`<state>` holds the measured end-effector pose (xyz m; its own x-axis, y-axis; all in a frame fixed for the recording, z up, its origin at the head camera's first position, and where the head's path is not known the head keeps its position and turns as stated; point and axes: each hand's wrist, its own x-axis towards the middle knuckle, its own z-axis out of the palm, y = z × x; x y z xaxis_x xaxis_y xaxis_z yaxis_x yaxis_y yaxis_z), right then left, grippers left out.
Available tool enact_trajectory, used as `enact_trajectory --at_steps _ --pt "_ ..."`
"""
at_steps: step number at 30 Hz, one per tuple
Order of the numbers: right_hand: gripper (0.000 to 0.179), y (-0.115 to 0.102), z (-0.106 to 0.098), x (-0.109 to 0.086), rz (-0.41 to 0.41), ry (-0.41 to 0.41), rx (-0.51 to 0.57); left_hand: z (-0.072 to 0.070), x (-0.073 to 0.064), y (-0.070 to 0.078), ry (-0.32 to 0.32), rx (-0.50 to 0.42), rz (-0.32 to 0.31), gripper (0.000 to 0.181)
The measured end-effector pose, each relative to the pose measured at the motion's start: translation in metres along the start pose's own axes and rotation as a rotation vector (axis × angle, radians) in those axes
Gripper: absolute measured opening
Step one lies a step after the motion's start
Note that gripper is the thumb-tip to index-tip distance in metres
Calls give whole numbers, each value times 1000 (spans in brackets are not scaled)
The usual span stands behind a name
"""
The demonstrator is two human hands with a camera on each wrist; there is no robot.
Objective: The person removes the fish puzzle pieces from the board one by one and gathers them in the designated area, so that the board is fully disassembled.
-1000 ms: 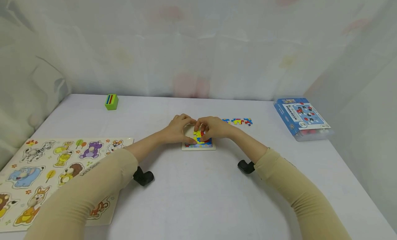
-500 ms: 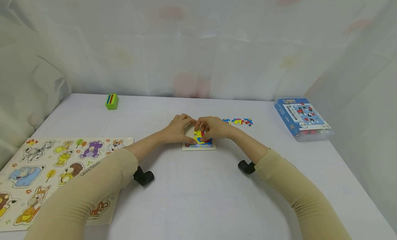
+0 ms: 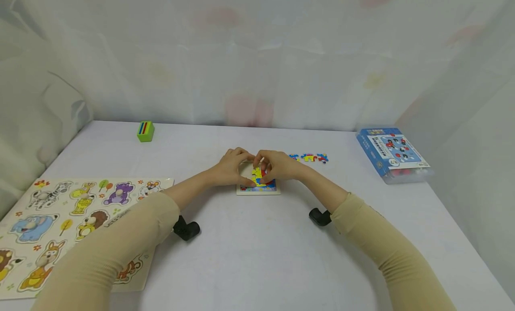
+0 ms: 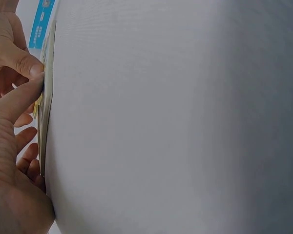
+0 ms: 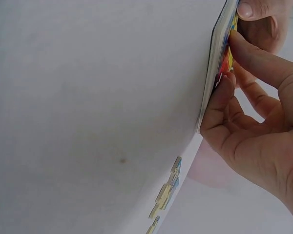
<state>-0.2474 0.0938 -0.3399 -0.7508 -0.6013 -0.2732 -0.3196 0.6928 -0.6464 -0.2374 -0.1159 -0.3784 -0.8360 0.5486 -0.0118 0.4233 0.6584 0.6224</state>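
Observation:
A small jigsaw puzzle board (image 3: 258, 193) with a pale wooden frame lies on the table, between both hands. My left hand (image 3: 230, 169) holds it, thumb over the front left part, fingers around the far left side. From the right, my right hand (image 3: 280, 165) pinches a yellow and red puzzle piece (image 5: 230, 57) on the board between thumb and index finger. The two thumbs come close together over the picture. Bare pale wood shows at the board's back left; the hands hide part of the picture. Several loose puzzle pieces (image 3: 309, 157) lie behind the right hand.
A large animal peg puzzle (image 3: 64, 212) covers the table's left side, partly under the left sleeve. At the back left stands a green block (image 3: 145, 131) with coloured stripes. A blue box (image 3: 392, 152) lies at the back right. Black wrist mounts (image 3: 186, 229) stick out below the forearms.
Both hands stay almost still at the board, with only a slight shift of the right fingers. The loose pieces and other things keep their places.

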Motion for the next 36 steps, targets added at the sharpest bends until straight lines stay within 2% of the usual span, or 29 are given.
enact_trajectory --at_steps 22,36 --pt "32 3 0 0 -39 -32 6 0 0 0 -7 5 -9 76" --pt "33 2 0 -2 -52 -24 29 0 -1 0 -8 12 -9 76"
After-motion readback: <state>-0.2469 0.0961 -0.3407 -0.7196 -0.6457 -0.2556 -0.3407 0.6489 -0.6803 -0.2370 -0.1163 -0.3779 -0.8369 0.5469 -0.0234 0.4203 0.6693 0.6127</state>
